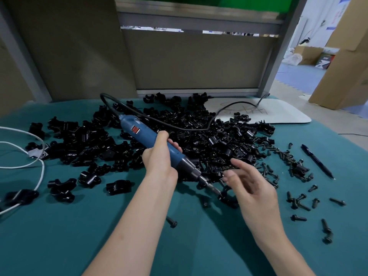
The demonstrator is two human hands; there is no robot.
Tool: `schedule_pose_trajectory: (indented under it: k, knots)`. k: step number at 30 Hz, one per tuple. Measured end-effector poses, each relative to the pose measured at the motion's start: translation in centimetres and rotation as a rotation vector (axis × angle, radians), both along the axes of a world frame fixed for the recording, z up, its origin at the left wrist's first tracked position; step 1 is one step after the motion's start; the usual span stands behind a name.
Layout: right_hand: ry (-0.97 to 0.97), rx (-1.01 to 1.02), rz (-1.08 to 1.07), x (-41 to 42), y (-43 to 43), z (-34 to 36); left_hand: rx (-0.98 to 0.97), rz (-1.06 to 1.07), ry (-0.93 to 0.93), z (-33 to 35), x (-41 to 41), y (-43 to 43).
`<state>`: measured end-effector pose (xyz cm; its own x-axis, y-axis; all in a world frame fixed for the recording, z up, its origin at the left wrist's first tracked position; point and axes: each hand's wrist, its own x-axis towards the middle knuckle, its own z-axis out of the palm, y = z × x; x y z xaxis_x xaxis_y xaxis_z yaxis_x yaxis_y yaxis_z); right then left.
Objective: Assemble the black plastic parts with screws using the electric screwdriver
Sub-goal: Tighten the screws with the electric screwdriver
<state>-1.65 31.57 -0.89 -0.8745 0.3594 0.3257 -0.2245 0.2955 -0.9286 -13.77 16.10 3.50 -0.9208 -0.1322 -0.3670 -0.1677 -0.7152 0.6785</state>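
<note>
Two hands are over the green worktop (59, 236). The left hand (160, 158) grips the blue electric screwdriver (147, 134) around its middle, with the thumb on top and the fingers curled round the far side. The tool is tilted, and its metal bit (212, 187) points down and to the right. The tip of the bit sits at a small black part (228, 198) on the worktop. The right hand (253, 188) is just beside the bit. Its fingers are loose and spread, and it holds nothing that can be seen. It looks a little blurry.

Behind the hands is a big heap of black plastic parts (199, 136). A few loose parts (117, 187) lie on their own to the left. The black cord (179, 127) of the tool loops over the heap toward the back. Many black screws (298, 202) are scattered to the right of the right hand, and one screw (171, 222) lies between the two arms. A black pen (316, 162) lies past the screws. A white cord (40, 172) curls at the left edge. A white board (282, 114) with scribbles lies flat at the back right, next to the heap
</note>
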Motion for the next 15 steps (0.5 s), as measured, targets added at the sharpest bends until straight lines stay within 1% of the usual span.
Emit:
schedule_pose_trajectory:
  k: [3,8,11,13,14,15]
  knots:
    - [0.004,0.011,-0.049,-0.02,0.34,-0.51,-0.002,0.008,0.002,-0.11,0.23,0.32]
    - [-0.185,0.154,-0.023,0.00,0.37,-0.68,0.049,0.031,-0.066,-0.67,0.00,-0.17]
    - [-0.228,0.233,-0.011,0.20,0.26,-0.52,0.072,0.034,-0.082,-0.82,-0.19,-0.43]
    - [-0.272,0.209,-0.025,0.19,0.43,-0.45,0.082,0.028,-0.075,-0.76,-0.25,-0.45]
    - [-0.288,0.159,-0.020,0.16,0.51,-0.32,0.088,0.022,-0.068,-0.67,-0.26,-0.40]
    - [-0.290,0.060,0.004,0.13,0.55,-0.13,0.094,0.016,-0.058,-0.54,-0.25,-0.34]
